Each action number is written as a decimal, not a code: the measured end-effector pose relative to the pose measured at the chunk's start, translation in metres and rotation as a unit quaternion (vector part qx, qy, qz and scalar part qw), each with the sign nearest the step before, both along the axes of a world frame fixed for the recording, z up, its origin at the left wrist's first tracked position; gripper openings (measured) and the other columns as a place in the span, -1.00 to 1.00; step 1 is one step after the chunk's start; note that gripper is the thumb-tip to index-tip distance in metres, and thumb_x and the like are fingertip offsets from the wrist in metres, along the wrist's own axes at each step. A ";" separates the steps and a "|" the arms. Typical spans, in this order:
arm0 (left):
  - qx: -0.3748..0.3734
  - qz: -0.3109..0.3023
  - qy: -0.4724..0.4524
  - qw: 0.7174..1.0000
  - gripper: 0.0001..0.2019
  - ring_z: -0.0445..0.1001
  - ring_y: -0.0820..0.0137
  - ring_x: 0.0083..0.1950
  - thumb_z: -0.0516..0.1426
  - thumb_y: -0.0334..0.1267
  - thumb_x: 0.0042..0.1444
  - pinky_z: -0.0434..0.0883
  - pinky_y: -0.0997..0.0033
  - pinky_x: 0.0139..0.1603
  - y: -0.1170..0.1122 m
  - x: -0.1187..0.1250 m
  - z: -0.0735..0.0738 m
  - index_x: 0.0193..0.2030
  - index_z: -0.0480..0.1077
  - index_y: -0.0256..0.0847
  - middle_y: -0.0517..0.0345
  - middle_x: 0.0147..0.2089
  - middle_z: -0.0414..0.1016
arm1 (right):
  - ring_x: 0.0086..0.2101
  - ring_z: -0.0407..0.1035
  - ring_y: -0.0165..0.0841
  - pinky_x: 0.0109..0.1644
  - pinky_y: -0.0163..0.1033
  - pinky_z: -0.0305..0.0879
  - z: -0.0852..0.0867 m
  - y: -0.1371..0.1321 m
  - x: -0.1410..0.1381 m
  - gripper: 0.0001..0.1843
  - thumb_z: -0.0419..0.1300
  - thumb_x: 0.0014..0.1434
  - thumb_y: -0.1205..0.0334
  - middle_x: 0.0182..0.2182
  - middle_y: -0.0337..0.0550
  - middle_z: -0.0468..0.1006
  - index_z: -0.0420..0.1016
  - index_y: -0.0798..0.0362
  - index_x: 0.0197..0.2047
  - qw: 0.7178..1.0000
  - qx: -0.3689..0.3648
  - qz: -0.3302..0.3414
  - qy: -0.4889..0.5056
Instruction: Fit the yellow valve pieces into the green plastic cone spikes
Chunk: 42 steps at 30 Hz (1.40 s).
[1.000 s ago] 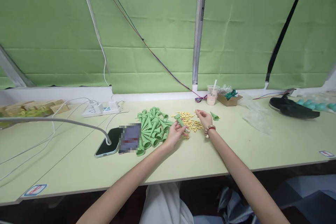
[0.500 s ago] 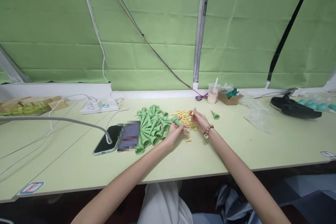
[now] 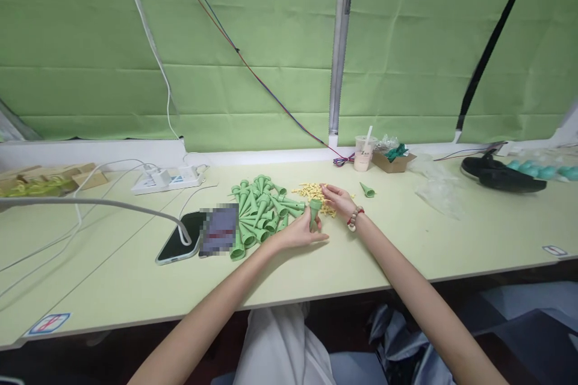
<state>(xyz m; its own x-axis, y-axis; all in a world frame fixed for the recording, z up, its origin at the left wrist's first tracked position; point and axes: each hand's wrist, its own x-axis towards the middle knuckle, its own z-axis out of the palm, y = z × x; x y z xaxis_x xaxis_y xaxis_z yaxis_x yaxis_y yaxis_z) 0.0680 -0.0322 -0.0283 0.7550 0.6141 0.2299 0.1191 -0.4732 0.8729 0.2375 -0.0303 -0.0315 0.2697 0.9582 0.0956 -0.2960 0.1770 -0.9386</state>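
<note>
My left hand point(image 3: 303, 232) is closed on a hollow green plastic cone spike point(image 3: 315, 207), held roughly upright with its wide end up and its point down among the fingers. Close by on the right, my right hand point(image 3: 339, 200) has its thumb and fingers pinched together; whatever is between them is too small to make out. Its fingertips are at a heap of small yellow plastic pieces point(image 3: 310, 190). Left of the hands lies a pile of similar green cones point(image 3: 259, 207). Another single green cone point(image 3: 368, 191) lies apart on the right.
Two phones, one black-screened point(image 3: 183, 237) and one blurred out point(image 3: 219, 230), lie left of the pile. Behind are a power strip point(image 3: 168, 180) with cables, a drink cup point(image 3: 362, 153) and a small cardboard box point(image 3: 394, 162). A plastic bag point(image 3: 436, 192) and a black shoe point(image 3: 501, 174) are on the right.
The cone in my left hand has turned from slanting to upright, wide end up. Loose yellow pieces seen before near that hand no longer show. The view has shifted slightly.
</note>
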 end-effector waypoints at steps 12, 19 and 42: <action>0.072 0.185 -0.043 0.979 -0.79 0.27 0.40 -0.57 0.17 -0.30 -0.14 0.14 0.47 -0.47 0.000 0.021 -0.025 -0.37 0.21 -0.14 0.25 -0.57 0.29 | -0.42 0.43 -0.42 -0.42 -0.37 0.33 -0.005 0.010 0.008 -0.67 0.32 -0.23 0.10 -0.39 -0.13 0.55 0.44 0.11 -0.38 0.988 -0.019 -0.136 -0.064; 0.007 0.222 -0.111 0.969 -0.70 0.26 0.51 -0.59 0.10 -0.06 -0.03 0.19 0.51 -0.52 0.005 0.022 -0.020 -0.27 0.14 -0.19 0.29 -0.53 0.30 | -0.58 0.36 -0.48 -0.49 -0.37 0.31 -0.008 0.009 0.004 -0.59 0.31 -0.22 0.08 -0.54 -0.19 0.53 0.38 0.09 -0.30 0.979 0.002 -0.147 -0.138; -0.249 0.117 -0.254 0.927 -0.72 0.47 0.50 -0.39 0.09 -0.30 0.06 0.44 0.46 -0.32 0.008 0.015 -0.002 -0.07 0.22 -0.27 0.11 -0.29 0.42 | -0.36 0.40 -0.36 -0.47 -0.31 0.39 -0.009 0.007 -0.010 -0.68 0.04 0.05 0.04 -0.20 -0.04 0.46 0.42 0.09 -0.28 0.959 0.096 -0.163 -0.210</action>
